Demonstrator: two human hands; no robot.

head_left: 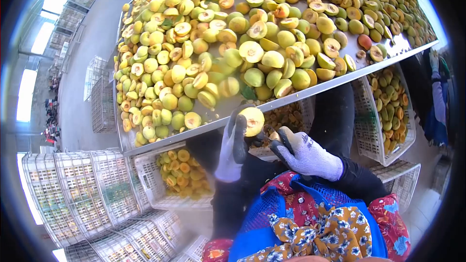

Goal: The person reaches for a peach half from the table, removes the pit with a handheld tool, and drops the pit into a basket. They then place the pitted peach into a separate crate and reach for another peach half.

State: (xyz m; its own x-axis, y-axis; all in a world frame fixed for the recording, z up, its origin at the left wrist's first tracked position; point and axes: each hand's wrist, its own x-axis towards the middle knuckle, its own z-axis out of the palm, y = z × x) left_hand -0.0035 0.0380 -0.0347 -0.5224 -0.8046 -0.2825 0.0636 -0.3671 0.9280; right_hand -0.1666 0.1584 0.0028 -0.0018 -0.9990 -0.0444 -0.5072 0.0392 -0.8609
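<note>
My left hand (232, 148), in a white glove with a dark coated palm and fingers, grips a peach half (253, 121) at the front edge of the table. The cut yellow face of the half is turned up, with a brownish hollow in it. My right hand (307, 153), gloved the same way, is closed on a small pitting tool (266, 135). A thin, curved metal end shows beside the peach half; most of its handle is hidden in my fingers. Just beyond both hands, many yellow-green peaches (251, 52), whole and halved, lie heaped on the metal table (296, 98).
Below the table's edge at left stands a white crate (148, 177) with peach halves; another crate (369, 126) of them is at right. Pits and scraps (286, 116) lie underneath. Stacked crates (77, 189) fill the left side. Another person's gloved hand (434, 63) shows at far right.
</note>
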